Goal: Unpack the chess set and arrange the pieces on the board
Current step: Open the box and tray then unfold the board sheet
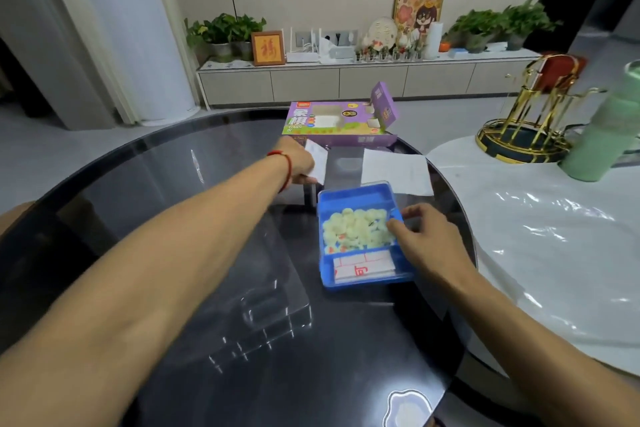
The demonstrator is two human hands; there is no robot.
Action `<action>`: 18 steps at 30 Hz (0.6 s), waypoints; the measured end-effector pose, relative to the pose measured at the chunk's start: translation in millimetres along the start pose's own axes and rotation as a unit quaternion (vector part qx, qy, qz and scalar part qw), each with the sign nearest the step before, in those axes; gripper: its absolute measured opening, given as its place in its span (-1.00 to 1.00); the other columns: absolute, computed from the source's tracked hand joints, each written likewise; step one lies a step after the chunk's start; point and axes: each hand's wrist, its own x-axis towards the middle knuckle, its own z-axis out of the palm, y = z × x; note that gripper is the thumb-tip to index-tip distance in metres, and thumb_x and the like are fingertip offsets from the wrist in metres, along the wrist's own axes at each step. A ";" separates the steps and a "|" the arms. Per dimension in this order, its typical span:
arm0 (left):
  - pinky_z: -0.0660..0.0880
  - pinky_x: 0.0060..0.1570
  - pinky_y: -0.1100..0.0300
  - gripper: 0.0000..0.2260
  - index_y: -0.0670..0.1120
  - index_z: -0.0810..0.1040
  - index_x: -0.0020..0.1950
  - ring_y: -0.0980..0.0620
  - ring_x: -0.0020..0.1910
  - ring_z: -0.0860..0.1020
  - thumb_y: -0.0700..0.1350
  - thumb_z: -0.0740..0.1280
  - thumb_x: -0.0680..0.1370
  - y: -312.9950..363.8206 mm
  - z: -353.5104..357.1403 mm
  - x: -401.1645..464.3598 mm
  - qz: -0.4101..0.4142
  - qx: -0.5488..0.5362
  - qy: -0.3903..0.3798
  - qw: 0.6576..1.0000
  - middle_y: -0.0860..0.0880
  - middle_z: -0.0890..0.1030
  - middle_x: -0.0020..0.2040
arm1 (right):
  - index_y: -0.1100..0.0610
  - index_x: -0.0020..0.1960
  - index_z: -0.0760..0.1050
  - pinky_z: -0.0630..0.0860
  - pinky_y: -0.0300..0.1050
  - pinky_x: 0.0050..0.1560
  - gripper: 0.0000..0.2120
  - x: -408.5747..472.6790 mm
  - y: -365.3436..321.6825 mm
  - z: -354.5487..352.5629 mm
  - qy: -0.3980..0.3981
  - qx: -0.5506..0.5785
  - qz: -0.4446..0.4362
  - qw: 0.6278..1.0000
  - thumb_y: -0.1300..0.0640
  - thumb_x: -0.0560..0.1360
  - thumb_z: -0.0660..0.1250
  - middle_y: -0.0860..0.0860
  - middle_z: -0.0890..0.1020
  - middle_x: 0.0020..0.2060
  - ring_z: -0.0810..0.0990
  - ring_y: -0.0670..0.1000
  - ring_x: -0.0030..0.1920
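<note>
Left hand is pinching a white slip. Right hand, fingers curled, is gripping the blue tray's right rim mid-table; jerking could be spilling the loose pieces.

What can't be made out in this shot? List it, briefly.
- Head view: the left hand's fingers, hidden behind its back and the white paper it holds.
- The characters on the pale pieces in the blue tray: blurred and too small.
- The folded sheet's full print: folded, only part shows.
- The purple box's inside: too small.
</note>
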 end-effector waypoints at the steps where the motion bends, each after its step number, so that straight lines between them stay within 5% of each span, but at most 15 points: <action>1: 0.65 -0.41 0.04 -0.66 -0.26 0.50 0.26 -0.17 -0.12 0.67 -0.47 0.30 0.51 4.0 10.6 13.3 -0.012 0.003 -0.006 1.000 -0.19 0.56 0.22 | 0.01 0.10 0.47 0.54 -0.05 -0.02 -0.76 -3.0 -1.4 -0.7 -0.001 -0.040 -0.023 0.999 -0.11 0.55 0.34 0.00 0.65 0.00 0.63 0.06 0.00; 4: 0.59 -0.52 0.13 -0.64 -0.30 0.43 0.37 -0.15 -0.31 0.69 -0.42 0.26 0.57 8.5 35.0 44.5 -0.019 0.018 -0.010 1.000 -0.20 0.57 0.22 | 0.09 0.16 0.44 0.52 -0.02 -0.05 -0.69 -6.9 -6.7 -0.5 0.000 -0.146 -0.058 0.988 -0.13 0.60 0.25 0.09 0.65 0.05 0.62 0.16 0.01; 8: 0.65 -0.33 0.10 -0.78 -0.22 0.52 0.23 -0.17 -0.09 0.67 -0.22 0.32 0.59 12.8 41.3 39.2 0.048 0.182 0.049 0.981 -0.16 0.57 0.03 | 0.12 0.15 0.37 0.50 0.02 -0.08 -0.69 -4.3 -8.7 0.7 0.012 -0.246 -0.092 0.965 -0.13 0.62 0.20 0.14 0.63 0.07 0.59 0.21 -0.02; 13: 0.52 0.04 0.03 -0.78 -0.11 0.66 0.10 -0.17 0.13 0.56 -0.22 0.28 0.53 -9.1 -10.9 -37.0 0.253 0.376 0.093 0.886 -0.12 0.63 0.09 | 0.08 0.17 0.34 0.42 -0.03 -0.20 -0.67 -7.6 -21.3 -1.1 0.036 -0.350 -0.136 0.926 -0.17 0.62 0.16 0.07 0.60 0.09 0.61 0.16 -0.01; 16: 0.47 0.05 -0.04 -0.74 -0.01 0.61 0.09 -0.14 0.11 0.53 -0.17 0.22 0.48 -60.9 -59.9 -114.2 0.364 0.454 0.122 0.804 -0.02 0.59 0.08 | 0.05 0.21 0.39 0.36 -0.07 -0.20 -0.68 -14.2 -43.0 1.9 0.071 -0.340 -0.227 0.910 -0.15 0.63 0.13 0.02 0.56 0.07 0.57 0.09 0.03; 18: 0.43 0.04 -0.01 -0.73 -0.01 0.59 0.04 -0.08 0.09 0.53 -0.20 0.19 0.44 -95.0 -90.8 -166.7 0.412 0.461 0.098 0.780 0.03 0.56 0.05 | 0.06 0.15 0.47 0.42 -0.03 -0.14 -0.76 -21.1 -57.1 14.8 0.031 -0.293 -0.317 0.902 -0.06 0.62 0.17 0.02 0.58 0.02 0.56 0.12 0.01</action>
